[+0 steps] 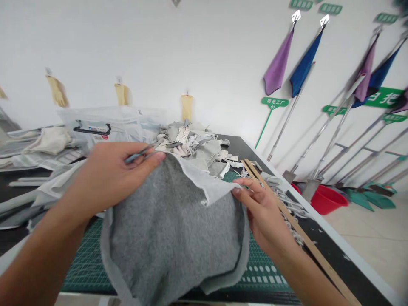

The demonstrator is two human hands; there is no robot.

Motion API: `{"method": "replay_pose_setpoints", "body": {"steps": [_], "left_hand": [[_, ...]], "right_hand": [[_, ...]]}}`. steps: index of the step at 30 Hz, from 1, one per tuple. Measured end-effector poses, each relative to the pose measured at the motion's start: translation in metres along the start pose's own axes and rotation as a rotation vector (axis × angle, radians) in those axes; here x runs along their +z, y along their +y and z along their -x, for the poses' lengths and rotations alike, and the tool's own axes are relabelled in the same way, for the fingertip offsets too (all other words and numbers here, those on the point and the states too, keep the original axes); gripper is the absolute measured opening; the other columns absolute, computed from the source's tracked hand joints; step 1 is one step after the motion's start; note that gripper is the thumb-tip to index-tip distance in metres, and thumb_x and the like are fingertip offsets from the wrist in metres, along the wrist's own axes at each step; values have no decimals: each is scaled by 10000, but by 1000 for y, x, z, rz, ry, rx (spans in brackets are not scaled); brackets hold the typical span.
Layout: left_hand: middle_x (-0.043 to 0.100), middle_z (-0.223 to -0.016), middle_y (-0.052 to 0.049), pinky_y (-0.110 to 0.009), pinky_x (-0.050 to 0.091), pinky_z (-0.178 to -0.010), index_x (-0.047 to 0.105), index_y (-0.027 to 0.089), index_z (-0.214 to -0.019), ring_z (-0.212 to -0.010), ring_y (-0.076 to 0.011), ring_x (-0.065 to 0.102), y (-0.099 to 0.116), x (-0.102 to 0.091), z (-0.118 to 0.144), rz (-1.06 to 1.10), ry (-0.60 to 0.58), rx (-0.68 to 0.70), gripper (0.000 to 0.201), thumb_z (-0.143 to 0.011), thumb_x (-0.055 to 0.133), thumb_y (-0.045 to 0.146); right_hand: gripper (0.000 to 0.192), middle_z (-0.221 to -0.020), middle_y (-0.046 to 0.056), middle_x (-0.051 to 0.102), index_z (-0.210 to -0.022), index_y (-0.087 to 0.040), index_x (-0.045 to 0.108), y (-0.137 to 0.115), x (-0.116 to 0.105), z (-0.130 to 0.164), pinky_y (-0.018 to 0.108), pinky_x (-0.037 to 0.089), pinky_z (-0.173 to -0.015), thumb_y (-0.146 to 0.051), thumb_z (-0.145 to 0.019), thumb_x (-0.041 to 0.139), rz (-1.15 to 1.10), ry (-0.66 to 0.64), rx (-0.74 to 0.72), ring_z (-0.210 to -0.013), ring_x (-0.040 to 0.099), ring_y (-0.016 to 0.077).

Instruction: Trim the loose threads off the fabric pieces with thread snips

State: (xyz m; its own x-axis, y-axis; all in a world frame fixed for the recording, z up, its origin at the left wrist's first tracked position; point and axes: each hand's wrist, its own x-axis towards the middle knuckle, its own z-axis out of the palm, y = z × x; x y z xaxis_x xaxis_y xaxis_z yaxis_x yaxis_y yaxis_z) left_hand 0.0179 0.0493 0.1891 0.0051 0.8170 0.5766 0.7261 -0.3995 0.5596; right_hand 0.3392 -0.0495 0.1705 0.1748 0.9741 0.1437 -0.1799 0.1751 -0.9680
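A piece of grey fabric (175,229) hangs between my two hands over a green cutting mat (86,263). Its top edge is folded over, showing a paler underside. My left hand (117,170) pinches the upper left corner of the fabric. A slim blue-grey metal tool (135,157) is also tucked in that hand; its kind is mostly hidden by the fingers. With thumb and fingers, my right hand (258,204) grips the fabric's edge at the upper right. The lower part of the cloth droops toward the table's front edge.
Behind the fabric is a heap of fabric scraps (197,142). A clear plastic box (121,119) and stacked cloth (47,142) stand at the left. Wooden strips (287,216) run along the right side. Beyond the table are a red bucket (330,199) and mops.
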Motion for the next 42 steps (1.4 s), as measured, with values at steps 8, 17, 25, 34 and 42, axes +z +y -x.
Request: {"method": "replay_pose_setpoints", "body": {"steps": [8, 17, 25, 34, 42], "left_hand": [[644, -1226, -95, -438, 573, -898, 610, 158, -1237, -1050, -220, 654, -17, 141, -20, -225, -555, 28, 358, -966, 620, 392], [625, -1280, -101, -452, 569, -922, 595, 171, -1280, -1091, -234, 645, -61, 173, 25, -77, -637, -35, 379, -966, 622, 382], [766, -1049, -68, -376, 543, -909, 694, 259, -1246, -918, -213, 714, -49, 154, 79, -145, -664, 11, 335, -995, 523, 399], [779, -1117, -71, -394, 525, -928, 676, 353, -1306, -1057, -282, 721, -63, 147, 102, -346, -710, 49, 377, -968, 517, 396], [770, -1150, -75, -393, 538, -915, 658, 323, -1329, -1073, -276, 721, -73, 138, 98, -473, -687, 16, 404, -981, 455, 334]], "right_hand": [[215, -628, 14, 671, -849, -214, 689, 133, -45, -68, 279, 438, -475, -359, -701, 747, 330, 127, 157, -515, 587, 181], [486, -1304, 139, 618, -1257, -186, 652, 157, -62, -79, 507, 453, -1079, -136, -773, 653, 844, 2, -245, -1215, 593, 306], [348, -1174, 86, 708, -1144, -230, 732, 180, -28, -99, 427, 491, -1014, -177, -802, 768, 1067, -392, -469, -1119, 636, 274], [186, -928, 69, 759, -1044, -180, 723, 201, -38, -134, 308, 547, -771, -165, -955, 561, 1183, -167, -468, -803, 707, 204], [461, -1225, 174, 612, -1310, -149, 597, 207, -54, -142, 406, 552, -887, -39, -885, 458, 1243, 27, -551, -1063, 659, 278]]}}
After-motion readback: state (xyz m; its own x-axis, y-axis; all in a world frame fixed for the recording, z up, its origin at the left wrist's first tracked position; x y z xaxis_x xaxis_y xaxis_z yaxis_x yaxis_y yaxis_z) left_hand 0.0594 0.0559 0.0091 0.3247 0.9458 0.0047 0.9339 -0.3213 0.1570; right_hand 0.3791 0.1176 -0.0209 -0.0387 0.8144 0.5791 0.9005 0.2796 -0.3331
